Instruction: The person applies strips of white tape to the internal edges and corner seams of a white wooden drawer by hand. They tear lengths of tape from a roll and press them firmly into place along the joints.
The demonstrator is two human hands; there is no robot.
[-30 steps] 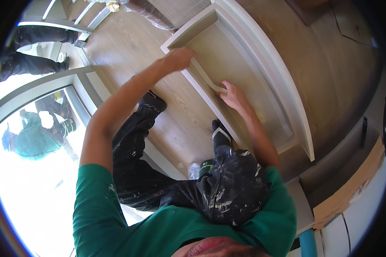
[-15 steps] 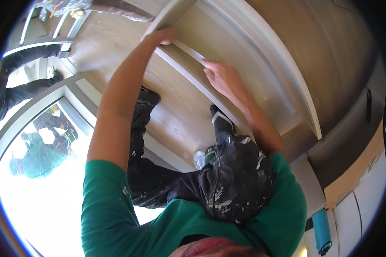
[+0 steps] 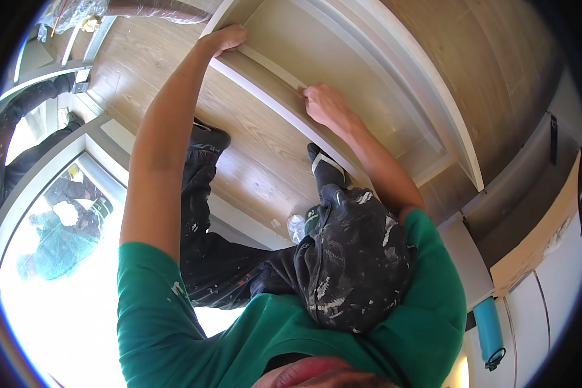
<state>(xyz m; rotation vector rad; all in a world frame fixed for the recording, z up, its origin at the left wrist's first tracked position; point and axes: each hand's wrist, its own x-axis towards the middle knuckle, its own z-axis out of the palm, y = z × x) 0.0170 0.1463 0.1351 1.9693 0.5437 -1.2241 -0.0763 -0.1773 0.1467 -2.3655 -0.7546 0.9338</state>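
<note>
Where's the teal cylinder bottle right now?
In the head view, the teal cylinder bottle lies at the lower right, beside the white cabinet front, to the right of the green-sleeved shoulder and far from both hands.

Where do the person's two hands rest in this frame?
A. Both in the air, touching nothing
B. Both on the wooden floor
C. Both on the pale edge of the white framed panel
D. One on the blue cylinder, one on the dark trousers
C: the left hand and the right hand both press on the near pale edge of the white framed panel, apart from each other along it.

Left hand (image 3: 225, 39) fingertips are tucked behind the white frame (image 3: 284, 107) edge; the frame's far end runs out of view.
</note>
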